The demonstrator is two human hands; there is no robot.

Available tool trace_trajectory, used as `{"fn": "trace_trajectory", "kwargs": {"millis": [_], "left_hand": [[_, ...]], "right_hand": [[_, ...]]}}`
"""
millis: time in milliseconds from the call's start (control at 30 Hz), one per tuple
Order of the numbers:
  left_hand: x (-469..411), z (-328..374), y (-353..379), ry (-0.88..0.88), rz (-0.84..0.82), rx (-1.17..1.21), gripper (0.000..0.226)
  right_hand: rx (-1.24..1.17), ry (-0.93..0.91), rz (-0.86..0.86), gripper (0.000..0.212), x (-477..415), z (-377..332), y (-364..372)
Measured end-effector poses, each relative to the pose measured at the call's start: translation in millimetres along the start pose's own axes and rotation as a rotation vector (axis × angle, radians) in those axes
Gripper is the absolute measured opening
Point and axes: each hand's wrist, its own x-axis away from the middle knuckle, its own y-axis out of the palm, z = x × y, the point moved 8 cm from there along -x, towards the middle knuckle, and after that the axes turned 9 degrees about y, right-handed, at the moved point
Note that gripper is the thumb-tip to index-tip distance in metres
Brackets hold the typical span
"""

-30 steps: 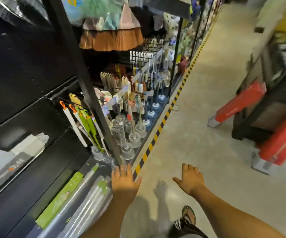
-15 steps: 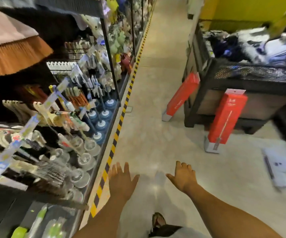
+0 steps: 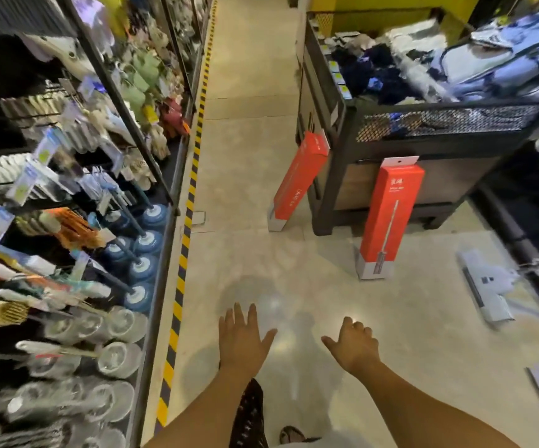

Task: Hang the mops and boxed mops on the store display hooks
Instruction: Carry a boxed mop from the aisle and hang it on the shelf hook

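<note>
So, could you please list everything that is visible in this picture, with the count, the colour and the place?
boxed mops: two, red with grey bases, standing on the floor, leaning on the bin
bin: one, black with mesh wall, right of the aisle
flat packs: two, grey-white, lying on the floor at right
shelf rack: one, black, along the left, hung with brushes
round brush bases: several, blue, on the lower shelf
striped tape: one line, yellow and black, on the floor beside the rack
left hand: one, fingers spread, holding nothing
right hand: one, fingers relaxed, holding nothing
</note>
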Motion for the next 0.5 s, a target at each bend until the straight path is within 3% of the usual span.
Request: {"fn": "trace_trajectory", "kwargs": {"millis": [500], "left_hand": [[-213,-160,-132,0.029,-0.001,-0.071,0.081]], "right_hand": [[-0.107,-0.027,0.049,0.071,-119,-244,-112]]}}
